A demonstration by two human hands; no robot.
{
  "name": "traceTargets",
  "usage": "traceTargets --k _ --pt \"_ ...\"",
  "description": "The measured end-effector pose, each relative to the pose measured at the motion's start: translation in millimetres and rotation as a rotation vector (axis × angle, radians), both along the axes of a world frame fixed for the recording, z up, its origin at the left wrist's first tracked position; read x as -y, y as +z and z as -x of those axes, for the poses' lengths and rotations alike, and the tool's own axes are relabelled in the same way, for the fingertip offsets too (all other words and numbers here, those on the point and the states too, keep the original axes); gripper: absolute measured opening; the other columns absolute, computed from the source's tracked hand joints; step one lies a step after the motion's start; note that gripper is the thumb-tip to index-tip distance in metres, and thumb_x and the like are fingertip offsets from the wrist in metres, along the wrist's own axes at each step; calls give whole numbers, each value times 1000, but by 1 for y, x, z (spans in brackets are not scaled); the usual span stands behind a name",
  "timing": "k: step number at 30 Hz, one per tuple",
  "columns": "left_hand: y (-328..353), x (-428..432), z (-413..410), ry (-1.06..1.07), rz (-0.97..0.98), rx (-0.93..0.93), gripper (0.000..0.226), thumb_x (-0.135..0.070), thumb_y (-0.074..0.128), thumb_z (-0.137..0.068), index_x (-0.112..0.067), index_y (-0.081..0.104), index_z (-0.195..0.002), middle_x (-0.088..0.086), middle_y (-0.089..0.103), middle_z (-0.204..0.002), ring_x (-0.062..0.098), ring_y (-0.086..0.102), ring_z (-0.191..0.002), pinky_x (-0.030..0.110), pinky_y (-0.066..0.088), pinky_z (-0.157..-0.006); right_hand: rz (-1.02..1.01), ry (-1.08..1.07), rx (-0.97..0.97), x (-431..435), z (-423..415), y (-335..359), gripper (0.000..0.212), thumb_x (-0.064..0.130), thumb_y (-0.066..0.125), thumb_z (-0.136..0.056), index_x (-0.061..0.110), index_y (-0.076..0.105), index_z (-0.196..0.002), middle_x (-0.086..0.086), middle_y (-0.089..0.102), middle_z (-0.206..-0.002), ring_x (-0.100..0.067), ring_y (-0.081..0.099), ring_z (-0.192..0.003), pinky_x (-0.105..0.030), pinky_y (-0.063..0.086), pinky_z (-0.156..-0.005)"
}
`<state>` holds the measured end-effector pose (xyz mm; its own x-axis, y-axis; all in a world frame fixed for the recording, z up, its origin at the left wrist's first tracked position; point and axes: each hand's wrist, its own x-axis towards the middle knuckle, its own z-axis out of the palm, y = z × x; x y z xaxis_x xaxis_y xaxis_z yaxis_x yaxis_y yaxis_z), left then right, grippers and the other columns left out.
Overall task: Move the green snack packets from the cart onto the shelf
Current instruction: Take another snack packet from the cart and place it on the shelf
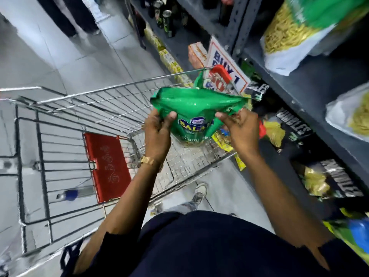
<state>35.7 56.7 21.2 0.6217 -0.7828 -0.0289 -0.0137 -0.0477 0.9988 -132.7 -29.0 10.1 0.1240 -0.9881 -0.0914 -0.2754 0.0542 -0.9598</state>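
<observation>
Grey steel shelf (311, 90) on the right, two tiers visible: upper holds two clear bags of yellow sticks (295, 31), lower holds three black "RUMBLES" packets (293, 128). One wire cart (79, 108) with red seat flap; yellow packets (221, 139) lie in its basket. One green snack packet (196, 114), label partly reading "BALA", held above cart. Left hand (157, 132) and right hand (239, 128) each pinch its top edge. Sign (229, 65) reads "BUY 1".
</observation>
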Motion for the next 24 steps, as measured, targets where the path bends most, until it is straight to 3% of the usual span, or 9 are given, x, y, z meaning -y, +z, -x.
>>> traceTargets --k 3,6,8,10,14,16,18,21,24 --pt "26 13 19 -52 146 86 17 -2 58 -90 -18 61 -96 -17 70 -82 -3 61 -81 19 49 -75 87 -95 55 -3 22 45 43 26 77 -74 16 40 -55 -9 40 -50 -17 38 -56 -44 40 -53" --pt "56 28 44 -131 244 172 18 -1 56 -92 -18 60 -95 -16 68 -82 -6 58 -79 16 48 -72 169 -145 134 -9 55 81 18 28 75 -76 17 64 -69 -11 69 -69 -31 67 -67 -52 56 -68" --pt "74 36 67 -199 295 214 13 -7 57 -93 -19 62 -96 -11 68 -90 2 60 -85 24 50 -76 219 -213 142 -14 84 98 27 36 75 -76 10 67 -76 -23 73 -80 -44 69 -77 -60 54 -70" --pt "86 46 94 -277 336 258 11 -10 58 -93 -7 62 -103 -2 66 -93 5 60 -88 27 50 -80 271 -287 111 -19 117 110 42 42 74 -75 1 65 -80 -33 69 -81 -43 68 -71 -60 52 -64" --pt "107 56 155 -415 381 349 15 -13 60 -92 1 57 -89 -17 54 -79 -16 50 -75 13 43 -74 346 -444 75 -41 182 131 50 46 74 -73 -1 64 -87 -34 68 -85 -50 66 -81 -60 54 -66" --pt "117 57 191 -500 395 323 7 -9 60 -91 -6 55 -88 -18 54 -77 -20 52 -71 3 39 -69 351 -507 57 -57 214 141 41 40 74 -76 1 66 -87 -28 71 -81 -38 68 -67 -52 55 -62" --pt "125 59 231 -619 416 264 7 -6 58 -92 -12 57 -96 -9 62 -88 -20 55 -76 3 41 -72 352 -588 44 -72 252 147 48 41 73 -77 -5 64 -87 -20 62 -68 -18 45 -59 -48 46 -54" --pt "134 64 286 -777 418 216 15 -12 58 -93 -26 59 -98 -11 66 -95 -15 58 -86 11 45 -79 366 -715 53 -89 300 153 74 59 73 -69 -11 57 -87 -41 62 -83 -16 43 -70 -59 49 -59" --pt "142 70 340 -840 402 253 22 -11 61 -91 -23 48 -76 -20 50 -70 -21 49 -63 4 35 -62 401 -803 64 -103 342 157 45 42 75 -76 -1 66 -86 -36 68 -88 -11 53 -72 -52 55 -63"
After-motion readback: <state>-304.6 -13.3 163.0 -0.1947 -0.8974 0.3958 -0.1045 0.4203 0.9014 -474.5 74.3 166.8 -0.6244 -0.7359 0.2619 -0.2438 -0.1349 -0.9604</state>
